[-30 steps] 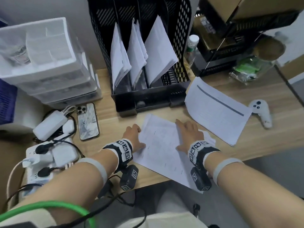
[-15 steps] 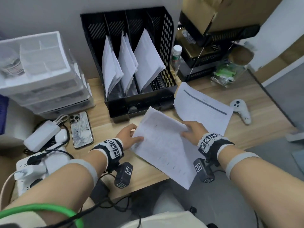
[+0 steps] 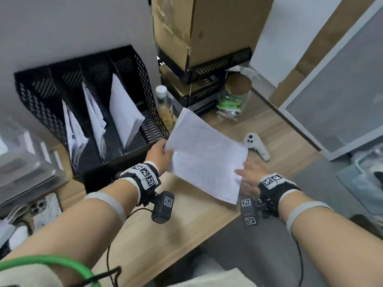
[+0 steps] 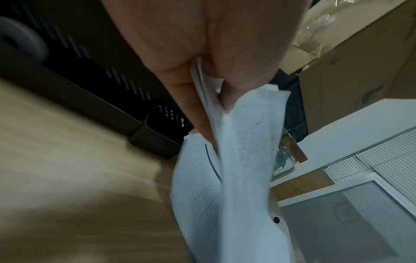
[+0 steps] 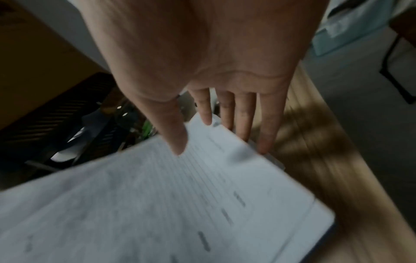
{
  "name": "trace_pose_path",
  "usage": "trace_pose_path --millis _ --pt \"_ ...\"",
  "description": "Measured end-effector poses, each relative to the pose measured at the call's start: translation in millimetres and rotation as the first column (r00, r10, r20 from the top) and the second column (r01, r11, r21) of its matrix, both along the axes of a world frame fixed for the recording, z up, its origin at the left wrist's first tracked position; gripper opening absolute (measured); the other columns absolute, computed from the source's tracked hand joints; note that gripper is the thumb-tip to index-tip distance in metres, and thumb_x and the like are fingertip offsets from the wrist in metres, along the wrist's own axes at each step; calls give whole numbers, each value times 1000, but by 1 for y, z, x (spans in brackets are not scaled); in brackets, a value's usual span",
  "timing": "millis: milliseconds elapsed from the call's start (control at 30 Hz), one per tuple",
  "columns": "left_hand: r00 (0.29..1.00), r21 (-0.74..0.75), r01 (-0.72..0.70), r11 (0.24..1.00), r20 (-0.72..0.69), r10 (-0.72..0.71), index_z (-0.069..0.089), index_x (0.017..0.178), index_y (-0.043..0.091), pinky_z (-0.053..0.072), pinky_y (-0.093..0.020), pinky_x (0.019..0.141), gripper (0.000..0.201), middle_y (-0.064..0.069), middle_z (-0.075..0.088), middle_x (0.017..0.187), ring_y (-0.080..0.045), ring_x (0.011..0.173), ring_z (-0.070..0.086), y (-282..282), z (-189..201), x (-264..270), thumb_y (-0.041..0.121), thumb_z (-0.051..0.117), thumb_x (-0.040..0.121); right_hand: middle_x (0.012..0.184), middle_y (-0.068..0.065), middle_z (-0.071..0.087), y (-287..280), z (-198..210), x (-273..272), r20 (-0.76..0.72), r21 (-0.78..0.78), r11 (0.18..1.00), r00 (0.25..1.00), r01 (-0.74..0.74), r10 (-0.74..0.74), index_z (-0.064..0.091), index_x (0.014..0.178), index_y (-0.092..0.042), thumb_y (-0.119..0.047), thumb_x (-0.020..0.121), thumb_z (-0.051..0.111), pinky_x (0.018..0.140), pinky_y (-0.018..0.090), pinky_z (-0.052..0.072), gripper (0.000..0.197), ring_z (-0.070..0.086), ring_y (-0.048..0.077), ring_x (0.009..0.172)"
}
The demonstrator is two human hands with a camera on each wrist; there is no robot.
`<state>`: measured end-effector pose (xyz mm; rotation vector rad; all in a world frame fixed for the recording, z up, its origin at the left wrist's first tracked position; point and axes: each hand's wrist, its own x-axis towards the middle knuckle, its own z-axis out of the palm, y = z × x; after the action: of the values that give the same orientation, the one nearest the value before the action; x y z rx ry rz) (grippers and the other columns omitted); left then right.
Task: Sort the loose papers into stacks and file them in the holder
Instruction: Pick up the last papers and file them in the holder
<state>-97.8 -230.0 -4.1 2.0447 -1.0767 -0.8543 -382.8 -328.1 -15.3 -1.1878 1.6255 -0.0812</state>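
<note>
A person's left hand (image 3: 160,155) pinches a sheaf of papers (image 3: 205,156) by one edge above the desk (image 3: 165,235), beside the black holder (image 3: 89,112); the right hand (image 3: 247,177), fingers straight, steadies the far edge. Held so thinly, loose sheets could fan out and slip.

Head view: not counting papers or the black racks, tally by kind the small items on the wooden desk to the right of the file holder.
Clear plastic bottle with white cap: 1
Glass jar with cork lid: 1
White handheld controller: 1
Total: 3
</note>
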Motion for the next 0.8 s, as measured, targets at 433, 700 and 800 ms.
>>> trace_pose_path --millis 433,700,800 --pt "948 352 -34 935 306 -81 54 134 19 45 -40 100 45 -14 39 131 -34 117 46 -37 -46 -23 25 60 90 125 6 63 -48 -56 5 28 -129 979 987 159 -156 52 128 -12 -11 76 65 94 33 47 53 61 23 111" --pt "983 268 -44 962 183 -6 36 140 19 51 -43 90 55 -11 60 122 -33 109 60 -51 -42 -24 10 56 89 115 11 62 -58 -59 11 -97 -46 997 993 57 -61 45 127 -15 -17 70 59 75 42 59 59 65 31 90" --pt "989 207 -54 977 149 23 32 140 25 55 -42 85 58 -8 63 116 -30 96 65 -45 -39 -24 8 54 90 104 12 66 -55 -57 11 -103 -13 998 993 -57 56 51 113 -9 -3 81 53 66 31 52 33 62 26 77"
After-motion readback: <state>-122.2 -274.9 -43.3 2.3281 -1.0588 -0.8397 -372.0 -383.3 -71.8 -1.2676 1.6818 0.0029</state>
